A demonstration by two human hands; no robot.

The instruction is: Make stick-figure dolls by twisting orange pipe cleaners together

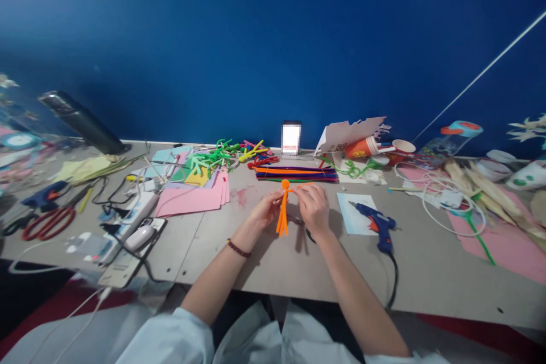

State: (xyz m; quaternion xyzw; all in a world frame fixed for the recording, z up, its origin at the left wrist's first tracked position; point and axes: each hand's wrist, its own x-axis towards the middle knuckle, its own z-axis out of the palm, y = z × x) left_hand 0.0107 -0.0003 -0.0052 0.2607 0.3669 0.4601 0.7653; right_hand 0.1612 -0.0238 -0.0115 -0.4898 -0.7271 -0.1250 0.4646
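Observation:
An orange pipe-cleaner figure [282,213] with a small coiled head and several long strands hanging down is held over the grey table [264,261]. My left hand [265,210] pinches it from the left just below the head. My right hand [314,207] is closed on it from the right, fingers curled at the same spot. Dark scissors [303,228] lie partly hidden under my right hand. A row of straight pipe cleaners [296,173] in orange, purple and green lies just beyond my hands.
A blue glue gun [377,223] rests on a pale card at the right, its cord running off the front edge. Pink paper sheets [194,196], tangled green and yellow pipe cleaners [213,156], red scissors [49,222], a power strip [132,213], paper cups [362,148] and a phone [291,137] surround the working spot.

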